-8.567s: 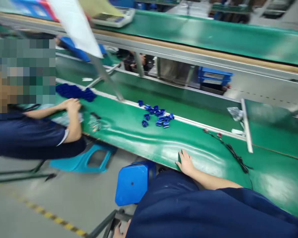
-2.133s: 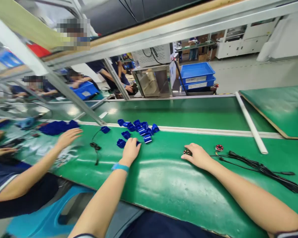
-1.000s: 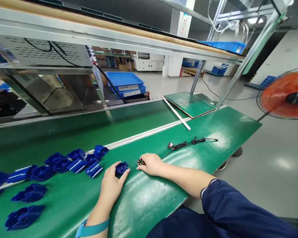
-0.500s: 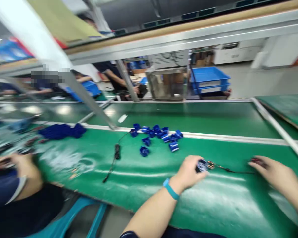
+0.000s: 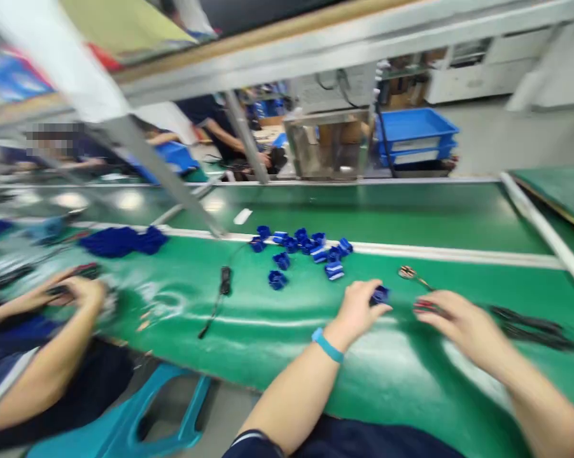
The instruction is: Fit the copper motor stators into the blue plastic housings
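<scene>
My left hand point(image 5: 357, 308), with a blue wristband, is closed on a small blue plastic housing point(image 5: 380, 294) just above the green bench mat point(image 5: 277, 331). My right hand point(image 5: 459, 321) hovers to its right, fingers pinched on a small red-and-black round part point(image 5: 423, 306) with a black cable point(image 5: 530, 321) trailing right. Beyond my hands a small round copper-coloured part point(image 5: 406, 273) lies on the mat. A pile of several blue housings point(image 5: 306, 248) sits farther back by the white rail.
A black cable with a block point(image 5: 223, 286) lies left of the pile. A co-worker's hands point(image 5: 72, 292) work at the left beside a dark blue heap point(image 5: 119, 242). A green conveyor belt point(image 5: 387, 213), blue bins point(image 5: 413, 137) and a slanted frame post point(image 5: 125, 140) lie beyond.
The view is motion-blurred. My right hand moved left toward my left hand, bringing the red-and-black part. The left hand kept the blue housing, and the copper-coloured part now lies apart on the mat.
</scene>
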Tool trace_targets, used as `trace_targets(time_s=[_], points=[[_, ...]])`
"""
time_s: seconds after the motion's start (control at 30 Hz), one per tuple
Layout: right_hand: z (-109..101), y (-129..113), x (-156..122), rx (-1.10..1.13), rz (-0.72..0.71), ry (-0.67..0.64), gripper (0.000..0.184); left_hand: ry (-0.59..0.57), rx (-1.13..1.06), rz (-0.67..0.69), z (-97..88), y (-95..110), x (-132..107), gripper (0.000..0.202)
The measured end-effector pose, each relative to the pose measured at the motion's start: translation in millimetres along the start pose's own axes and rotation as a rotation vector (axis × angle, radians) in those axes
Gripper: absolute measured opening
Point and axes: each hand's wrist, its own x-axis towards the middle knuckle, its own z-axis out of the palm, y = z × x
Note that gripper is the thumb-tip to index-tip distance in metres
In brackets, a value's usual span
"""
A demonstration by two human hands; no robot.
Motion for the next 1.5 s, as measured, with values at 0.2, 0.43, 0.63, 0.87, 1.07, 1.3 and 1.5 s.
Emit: trace_targets(time_s=[0.2, 0.43, 0.63, 0.87, 1.07, 1.3, 1.5], points=[[63, -1, 20, -0.075, 0.246, -0.222, 0.030, -0.026, -0.049, -0.033, -9.3, -24, 8, 0.057], [59, -11, 24, -0.147, 0.341, -0.254, 0.033, -0.047, -0.013, 0.036, -15.6, -22, 7, 0.046], [60, 0, 22, 0.064, 0.219, -0.030, 0.029, -0.047, -0.073, 0.034, -11.1, -19, 5, 0.050], [50, -15, 13, 0.118, 0.062, -0.078, 0.034, -0.110, -0.079, 0.154, -4.8, -2, -1, 0.043], [47, -16, 13, 0.060, 0.080, -0.162, 0.033, -0.141, -0.081, 0.181, -3.8, 2, -2, 0.041], [51, -16, 10, 0.023, 0.090, -0.130, 0.038, -0.109, -0.087, 0.202, 0.2, 1, -4, 0.043], [55, -16, 7, 0.030, 0.143, -0.050, 0.032, -0.097, -0.106, 0.189, 4.0, -3, -5, 0.043]])
